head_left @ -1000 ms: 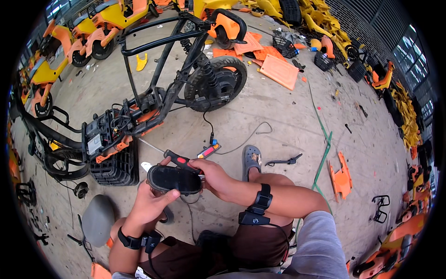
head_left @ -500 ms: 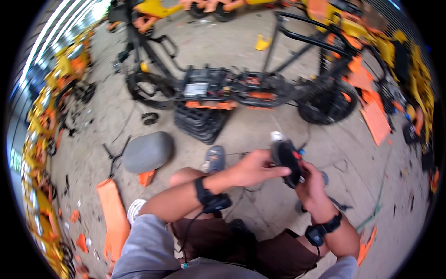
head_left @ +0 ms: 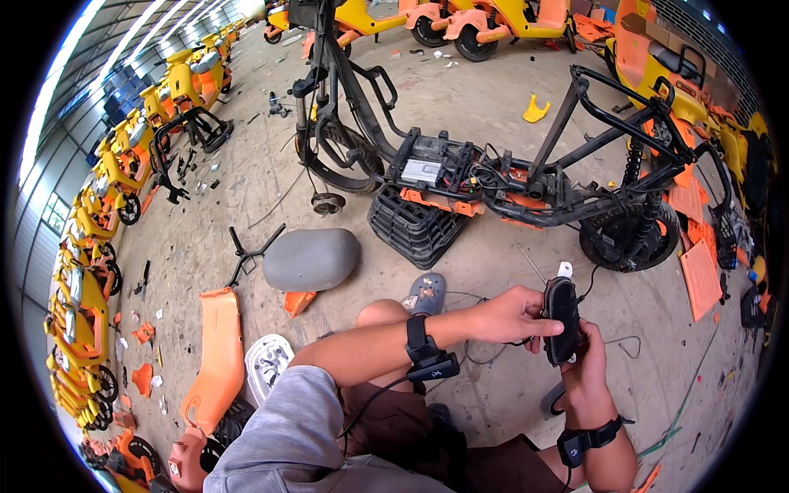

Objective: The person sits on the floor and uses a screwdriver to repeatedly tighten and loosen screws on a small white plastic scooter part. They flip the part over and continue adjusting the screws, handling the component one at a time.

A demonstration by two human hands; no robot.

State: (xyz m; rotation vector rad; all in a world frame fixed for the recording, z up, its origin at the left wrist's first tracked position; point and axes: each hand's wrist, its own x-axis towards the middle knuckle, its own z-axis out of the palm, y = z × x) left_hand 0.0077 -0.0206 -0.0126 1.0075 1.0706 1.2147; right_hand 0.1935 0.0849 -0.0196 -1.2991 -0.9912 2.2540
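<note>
On the floor point(head_left: 246, 156), the scooter frame point(head_left: 567, 215) stands before you over a crate point(head_left: 415, 228), its rear wheel point(head_left: 631, 240) to the right. The seat point(head_left: 311, 259) lies left of the crate; a long panel point(head_left: 217, 349) lies nearer you, short of the scooter row point(head_left: 86, 319) at the floor's left edge. More scooters point(head_left: 528, 20) stand behind the frame. Between your left hand point(head_left: 511, 315) and right hand point(head_left: 585, 355) sits an oval piece point(head_left: 561, 322).
</note>
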